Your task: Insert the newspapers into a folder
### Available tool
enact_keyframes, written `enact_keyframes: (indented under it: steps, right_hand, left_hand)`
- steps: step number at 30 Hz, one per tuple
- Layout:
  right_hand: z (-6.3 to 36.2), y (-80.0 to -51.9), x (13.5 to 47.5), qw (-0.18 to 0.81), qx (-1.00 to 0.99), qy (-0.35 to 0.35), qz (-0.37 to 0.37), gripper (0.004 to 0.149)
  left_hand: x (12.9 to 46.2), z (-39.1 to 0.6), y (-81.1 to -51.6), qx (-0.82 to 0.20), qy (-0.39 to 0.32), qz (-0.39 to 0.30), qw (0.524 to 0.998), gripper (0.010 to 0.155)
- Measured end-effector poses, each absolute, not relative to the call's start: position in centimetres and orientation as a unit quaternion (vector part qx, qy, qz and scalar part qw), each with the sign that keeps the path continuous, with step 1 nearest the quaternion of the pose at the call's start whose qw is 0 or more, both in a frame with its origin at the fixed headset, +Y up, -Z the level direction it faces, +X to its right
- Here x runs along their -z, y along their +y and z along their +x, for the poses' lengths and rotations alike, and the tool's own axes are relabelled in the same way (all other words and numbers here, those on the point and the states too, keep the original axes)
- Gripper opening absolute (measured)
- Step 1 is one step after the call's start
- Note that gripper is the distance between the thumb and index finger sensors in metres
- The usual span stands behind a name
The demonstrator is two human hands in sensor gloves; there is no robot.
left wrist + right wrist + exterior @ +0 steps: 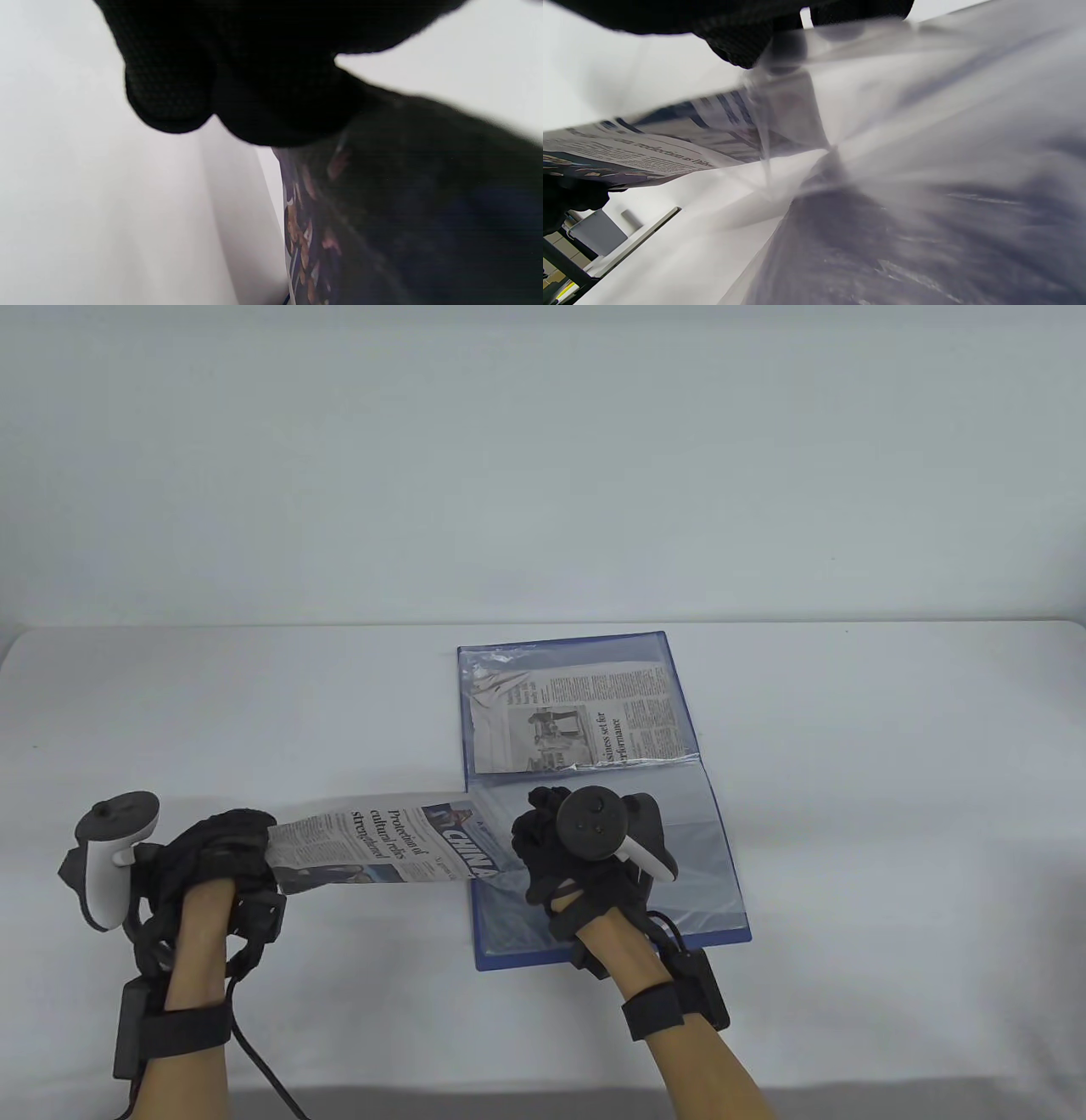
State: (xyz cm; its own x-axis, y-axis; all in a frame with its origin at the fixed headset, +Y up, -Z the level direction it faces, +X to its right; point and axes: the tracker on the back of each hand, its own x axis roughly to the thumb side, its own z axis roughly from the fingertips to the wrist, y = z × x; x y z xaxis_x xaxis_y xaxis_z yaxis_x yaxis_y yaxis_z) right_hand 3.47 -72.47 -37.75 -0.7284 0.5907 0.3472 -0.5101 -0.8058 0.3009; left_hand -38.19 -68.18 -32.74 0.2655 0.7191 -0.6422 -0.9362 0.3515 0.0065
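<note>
White tabletop carries our open folder (717,823). Our left hand (222,857) grips the newspaper (382,840), feeding it sideways; our right hand (560,853) seemingly pinches the sleeve (925,127) open.

Newspaper (382,848) ends hidden — under both gloves.

Newspaper (382,840) left of open folder (594,806) — edge entering sleeve.

The open folder (594,797) is taking up the middle of the surface (891,780), the newspaper (382,844) is bridging both hands; bare surface is lying either side.
</note>
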Motion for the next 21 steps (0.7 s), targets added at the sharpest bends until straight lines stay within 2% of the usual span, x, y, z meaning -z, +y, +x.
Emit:
enact_keyframes:
  steps: [6, 8, 15, 18, 21]
  right_hand:
    - [3.5, -72.5, 37.8, 0.299, -0.925, 0.094, 0.217, 0.037]
    - [3.6, -72.5, 37.8, 0.301, -0.924, 0.093, 0.217, 0.037]
    - [3.4, -72.5, 37.8, 0.304, -0.922, 0.096, 0.220, 0.037]
    - [3.2, -72.6, 37.8, 0.302, -0.922, 0.099, 0.222, 0.037]
    - [3.2, -72.6, 37.8, 0.302, -0.922, 0.100, 0.223, 0.037]
  left_hand:
    - [33.4, -38.0, -70.0, -0.535, 0.288, -0.209, 0.766, 0.043]
    - [33.9, -37.6, -71.3, -0.545, 0.277, -0.192, 0.768, 0.044]
    - [35.3, -35.6, -74.9, -0.562, 0.244, -0.217, 0.760, 0.045]
    - [35.3, -34.4, -75.2, -0.566, 0.252, -0.197, 0.760, 0.058]
    - [34.8, -33.4, -74.4, -0.535, 0.288, -0.232, 0.759, 0.078]
